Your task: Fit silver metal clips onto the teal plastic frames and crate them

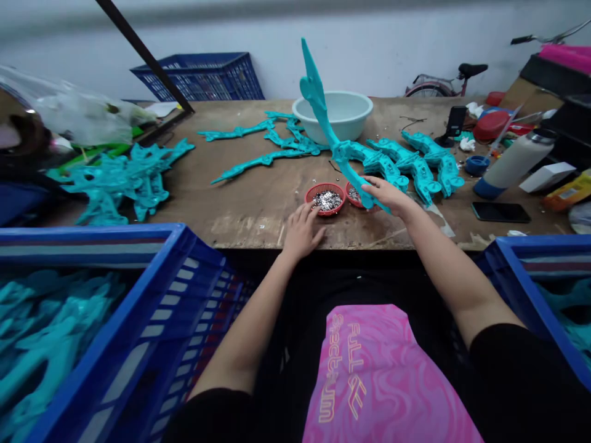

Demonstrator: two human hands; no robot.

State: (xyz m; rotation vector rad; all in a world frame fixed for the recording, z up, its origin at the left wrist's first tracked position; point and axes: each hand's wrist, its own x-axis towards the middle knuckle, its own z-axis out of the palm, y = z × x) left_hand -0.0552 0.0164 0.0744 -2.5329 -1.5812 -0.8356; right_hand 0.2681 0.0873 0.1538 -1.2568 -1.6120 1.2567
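My right hand (385, 195) grips the lower end of a long teal plastic part (324, 123), which rises upright and tilts to the left above the table. Beside the left red basket (325, 209) of small metal pieces, my left hand (302, 231) rests with its fingers apart, the fingertips at the basket's near left rim. Nothing shows in that hand. A second red basket (351, 195) stands partly behind the held part and my right hand. Several teal parts (409, 161) lie in a row to the right, and thinner ones (258, 161) lie behind the baskets.
Blue crates stand at the front left (178, 246) and front right (512, 252). A pale basin (360, 114) sits at the back. Teal parts are piled at left (124, 178). A bottle (514, 163) and a phone (501, 212) are at right.
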